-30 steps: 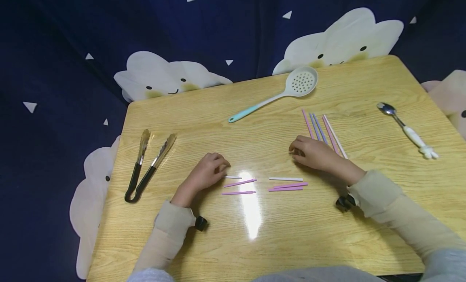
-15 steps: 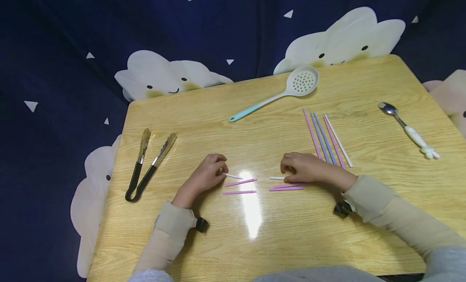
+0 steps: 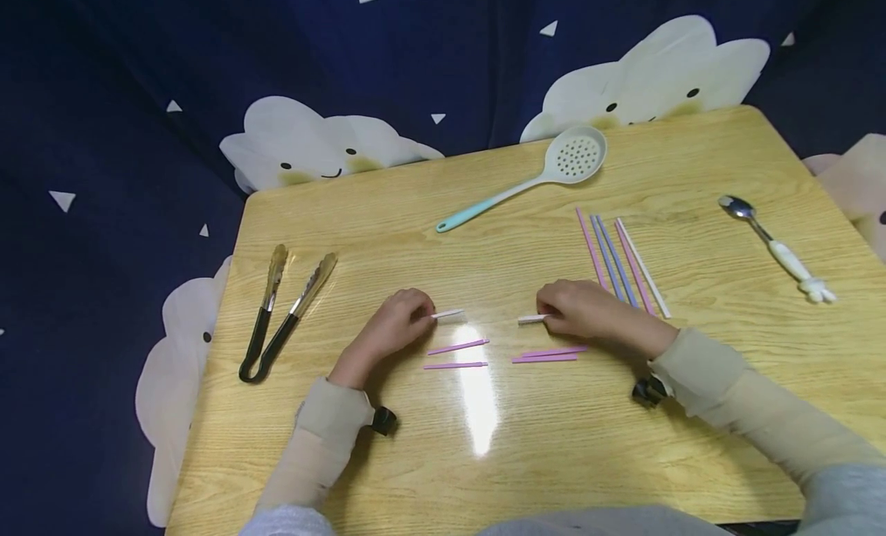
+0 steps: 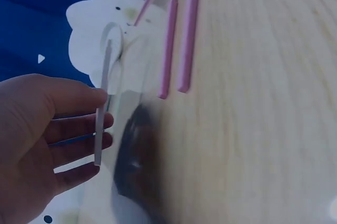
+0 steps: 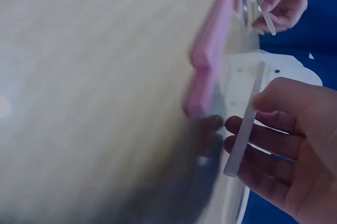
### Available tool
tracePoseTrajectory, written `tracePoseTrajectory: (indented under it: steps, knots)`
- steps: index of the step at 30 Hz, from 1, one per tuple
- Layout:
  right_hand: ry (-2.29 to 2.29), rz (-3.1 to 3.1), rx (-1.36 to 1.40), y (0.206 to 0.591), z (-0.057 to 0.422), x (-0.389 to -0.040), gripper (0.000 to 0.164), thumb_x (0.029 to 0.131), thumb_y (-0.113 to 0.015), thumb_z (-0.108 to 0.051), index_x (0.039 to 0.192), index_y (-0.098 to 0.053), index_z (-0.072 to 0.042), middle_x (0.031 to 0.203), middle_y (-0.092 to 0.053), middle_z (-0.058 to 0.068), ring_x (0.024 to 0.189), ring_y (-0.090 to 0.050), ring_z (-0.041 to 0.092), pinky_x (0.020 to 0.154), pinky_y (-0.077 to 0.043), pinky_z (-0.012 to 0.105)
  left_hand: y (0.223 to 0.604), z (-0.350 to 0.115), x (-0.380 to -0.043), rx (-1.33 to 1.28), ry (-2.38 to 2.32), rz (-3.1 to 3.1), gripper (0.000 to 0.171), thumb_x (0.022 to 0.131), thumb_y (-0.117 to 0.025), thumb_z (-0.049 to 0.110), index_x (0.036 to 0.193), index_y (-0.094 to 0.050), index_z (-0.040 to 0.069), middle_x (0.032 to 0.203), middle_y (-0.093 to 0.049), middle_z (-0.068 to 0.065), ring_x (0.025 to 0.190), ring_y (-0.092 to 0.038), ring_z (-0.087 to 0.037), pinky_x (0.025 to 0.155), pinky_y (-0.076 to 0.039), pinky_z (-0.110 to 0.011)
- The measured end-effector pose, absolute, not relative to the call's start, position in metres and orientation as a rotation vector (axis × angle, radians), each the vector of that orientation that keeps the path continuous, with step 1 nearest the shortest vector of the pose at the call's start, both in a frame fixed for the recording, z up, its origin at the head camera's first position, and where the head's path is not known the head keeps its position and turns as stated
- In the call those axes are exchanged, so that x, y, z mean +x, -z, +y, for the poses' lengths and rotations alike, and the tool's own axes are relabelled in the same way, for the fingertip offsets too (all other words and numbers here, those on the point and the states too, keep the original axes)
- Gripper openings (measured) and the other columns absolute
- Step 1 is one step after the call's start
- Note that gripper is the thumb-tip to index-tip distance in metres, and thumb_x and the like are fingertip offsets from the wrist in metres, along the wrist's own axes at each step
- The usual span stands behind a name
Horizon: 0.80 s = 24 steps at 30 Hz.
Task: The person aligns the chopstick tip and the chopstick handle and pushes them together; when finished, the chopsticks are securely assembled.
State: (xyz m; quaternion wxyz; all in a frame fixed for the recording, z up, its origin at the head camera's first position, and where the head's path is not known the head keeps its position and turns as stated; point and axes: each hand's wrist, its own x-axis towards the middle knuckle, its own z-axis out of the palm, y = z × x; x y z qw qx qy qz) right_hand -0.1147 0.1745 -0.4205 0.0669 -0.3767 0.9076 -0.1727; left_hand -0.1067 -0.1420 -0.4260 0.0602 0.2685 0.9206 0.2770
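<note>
My left hand (image 3: 398, 321) pinches a short, thin white stick (image 4: 105, 71) between thumb and fingers, raised above the table. My right hand (image 3: 576, 309) pinches another short white stick (image 5: 241, 145), its free end pointing at the left one across a gap. Below the left hand lie two thin pink sticks, an upper one (image 3: 457, 347) and a lower one (image 3: 454, 366), with narrower tips on the right. Two thicker pink sticks (image 3: 544, 359) lie close together below the right hand.
Longer pink, blue and white sticks (image 3: 644, 267) lie side by side behind my right hand. Black-handled tongs (image 3: 285, 328) rest at left, a slotted skimmer (image 3: 512, 190) at the back, and a white-handled spoon (image 3: 778, 251) at right. A patterned curtain (image 3: 471, 59) hangs behind the table.
My right hand has come from beside the long sticks to the short white stick, pinched it and lifted it. My left hand has raised its white stick off the table.
</note>
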Motion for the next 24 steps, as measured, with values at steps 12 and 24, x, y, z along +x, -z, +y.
tracePoseTrajectory:
  steps: [12,24]
  knots:
    - [0.822,2.757,-0.984,0.384,0.184,-0.129,0.007,0.082,-0.059,-0.006,0.088,-0.057,-0.010,0.077,-0.060,-0.002,0.070,-0.057,0.012,0.059,-0.046,0.030,0.400,-0.132,-0.112,0.755,-1.088,2.824,0.005,0.088,-0.056,0.005,0.092,-0.057,0.003,0.088,-0.063,-0.008,0.082,-0.059,-0.018,0.071,-0.049,-0.030]
    - [1.247,2.657,-0.975,0.360,0.179,-0.126,0.010,0.084,-0.058,0.001,0.089,-0.057,-0.007,0.071,-0.051,-0.005,0.058,-0.041,0.004,0.050,-0.036,0.019,0.373,-0.117,-0.106,0.963,-1.251,2.920,0.011,0.089,-0.054,0.007,0.095,-0.062,0.003,0.081,-0.058,-0.005,0.068,-0.050,-0.013,0.059,-0.045,-0.029]
